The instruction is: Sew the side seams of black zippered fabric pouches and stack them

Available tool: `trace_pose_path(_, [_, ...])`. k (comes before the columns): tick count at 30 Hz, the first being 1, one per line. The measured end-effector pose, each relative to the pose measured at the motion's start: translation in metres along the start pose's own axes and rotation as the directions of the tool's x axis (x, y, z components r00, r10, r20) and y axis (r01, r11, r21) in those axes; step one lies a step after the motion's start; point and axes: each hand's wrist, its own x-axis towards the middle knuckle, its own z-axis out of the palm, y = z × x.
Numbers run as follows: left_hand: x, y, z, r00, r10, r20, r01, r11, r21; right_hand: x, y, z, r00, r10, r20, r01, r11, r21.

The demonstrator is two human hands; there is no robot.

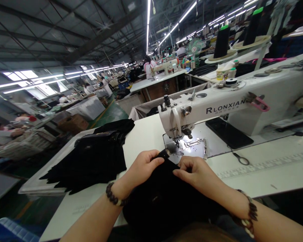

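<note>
The person keeps a piece of black cloth (164,195) on the near edge of the white table (146,136), just before the needle area of the sewing machine (199,106). The cloth is matte and very dark — its folds are difficult to see — and its upper end is narrow, with a small shiny spot. The left hand (145,166) has the thumb and fingers closed upon this end; the right hand (198,171) pinches its right edge.
</note>
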Motion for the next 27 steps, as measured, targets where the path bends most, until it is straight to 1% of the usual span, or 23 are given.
trace_pose_path(4, [0.001,-0.003,-0.002,1.000,0.010,0.001,-0.010,1.000,0.009,0.002,0.002,0.000,1.000,0.016,0.012,-0.016,0.999,0.038])
trace_pose_path(8, [0.004,-0.006,-0.005,1.000,0.003,0.013,-0.003,0.999,0.033,0.000,0.004,-0.001,0.998,-0.047,0.029,0.044,0.992,0.117])
trace_pose_path(9, [0.005,-0.007,-0.005,1.000,-0.001,0.017,0.001,0.999,0.040,-0.001,0.004,-0.002,0.996,-0.070,0.052,0.063,0.990,0.124])
trace_pose_path(11, [0.008,-0.008,-0.005,1.000,-0.009,0.028,0.008,0.999,0.052,-0.003,0.005,-0.008,0.984,-0.132,0.123,0.122,0.989,0.084])
trace_pose_path(13, [0.011,-0.008,-0.006,0.999,-0.026,0.040,0.024,0.998,0.055,-0.005,0.004,-0.018,0.951,-0.230,0.205,0.233,0.972,0.010])
trace_pose_path(15, [0.011,-0.007,-0.009,0.997,-0.057,0.051,0.054,0.997,0.053,-0.005,0.000,-0.028,0.890,-0.340,0.303,0.380,0.922,-0.081])
trace_pose_path(16, [0.010,-0.006,-0.012,0.995,-0.076,0.062,0.073,0.996,0.053,-0.005,-0.003,-0.031,0.842,-0.393,0.370,0.461,0.879,-0.117])
trace_pose_path(17, [0.008,-0.005,-0.016,0.992,-0.093,0.084,0.088,0.995,0.054,-0.004,-0.008,-0.033,0.781,-0.439,0.445,0.551,0.819,-0.158])
trace_pose_path(18, [0.004,-0.004,-0.022,0.987,-0.106,0.118,0.099,0.993,0.059,-0.002,-0.013,-0.032,0.706,-0.483,0.518,0.649,0.734,-0.200])
trace_pose_path(19, [0.000,-0.002,-0.029,0.981,-0.116,0.155,0.106,0.992,0.069,0.000,-0.018,-0.028,0.618,-0.522,0.589,0.746,0.626,-0.228])
trace_pose_path(20, [-0.005,-0.001,-0.036,0.973,-0.125,0.193,0.110,0.990,0.086,0.002,-0.022,-0.023,0.531,-0.566,0.631,0.833,0.488,-0.263])
trace_pose_path(21, [-0.010,0.000,-0.043,0.966,-0.135,0.221,0.113,0.987,0.110,0.005,-0.026,-0.015,0.443,-0.622,0.646,0.895,0.348,-0.279])
trace_pose_path(23, [-0.016,0.001,-0.053,0.956,-0.161,0.245,0.123,0.979,0.164,0.012,-0.028,-0.001,0.302,-0.715,0.631,0.945,0.138,-0.296])
trace_pose_path(24, [-0.016,0.000,-0.055,0.954,-0.172,0.246,0.127,0.974,0.189,0.015,-0.027,0.005,0.266,-0.745,0.612,0.948,0.087,-0.306])
trace_pose_path(25, [-0.014,-0.002,-0.055,0.953,-0.177,0.246,0.127,0.970,0.206,0.017,-0.025,0.009,0.264,-0.759,0.595,0.944,0.077,-0.321])
trace_pose_path(27, [-0.001,-0.010,-0.048,0.951,-0.166,0.260,0.109,0.970,0.219,0.018,-0.015,0.009,0.311,-0.745,0.589,0.930,0.111,-0.351])
